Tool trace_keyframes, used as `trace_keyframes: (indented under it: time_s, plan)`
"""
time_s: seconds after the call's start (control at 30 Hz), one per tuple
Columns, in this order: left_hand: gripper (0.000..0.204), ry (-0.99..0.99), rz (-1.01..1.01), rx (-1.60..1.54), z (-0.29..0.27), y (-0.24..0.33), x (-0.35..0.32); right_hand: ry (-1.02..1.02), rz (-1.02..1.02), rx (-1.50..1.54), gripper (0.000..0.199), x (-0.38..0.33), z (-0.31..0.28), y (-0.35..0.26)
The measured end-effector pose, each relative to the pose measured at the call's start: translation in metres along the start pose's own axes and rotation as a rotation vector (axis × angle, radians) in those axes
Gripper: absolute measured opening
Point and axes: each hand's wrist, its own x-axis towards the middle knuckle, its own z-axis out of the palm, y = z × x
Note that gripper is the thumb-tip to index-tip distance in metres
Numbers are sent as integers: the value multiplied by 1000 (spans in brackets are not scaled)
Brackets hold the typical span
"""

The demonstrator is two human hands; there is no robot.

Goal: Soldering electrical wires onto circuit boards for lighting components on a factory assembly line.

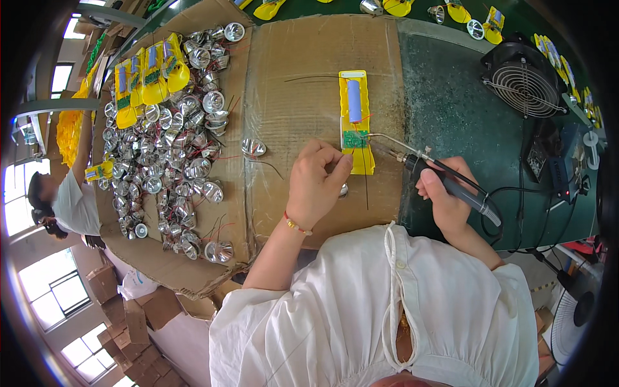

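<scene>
A yellow plastic housing point(362, 164) lies on the cardboard, with a purple cylindrical battery point(354, 101) and a small green circuit board point(354, 138) in it. My left hand point(316, 177) is pinched at the board's lower edge, on what looks like a thin wire whose red end shows at the fingertips. Partly hidden beside that hand is a silver reflector cup point(343, 190). In my right hand point(449, 193) is a soldering iron point(445, 180) with a thin bent feed tube point(393, 140) fixed along it. The tube's end reaches the board; the iron's tip is just right of the housing.
Many silver reflectors point(174, 161) with wires crowd the left, several yellow housings point(151, 74) on top. One reflector point(253, 148) lies apart. A caged fan point(523, 84) and a blue control box point(562, 180) with cables stand right. Another person point(74, 200) is at far left.
</scene>
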Motion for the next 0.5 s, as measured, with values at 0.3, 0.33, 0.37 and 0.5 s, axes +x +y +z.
trace_keyframes:
  time_s: [0.3,0.33,0.37,0.5]
  plan:
    - [14,-7,-24,-7,-2,4,0,-20,0,-3,17,-1,-4,2]
    - [15,2,-44,-52,-4,6,0,-22,-4,-1,17,-2,-4,3]
    - [15,11,-64,-98,-4,7,-1,-21,-3,0,17,-1,-3,2]
    - [18,43,-113,-118,-3,6,8,-57,-38,-43,16,2,4,2]
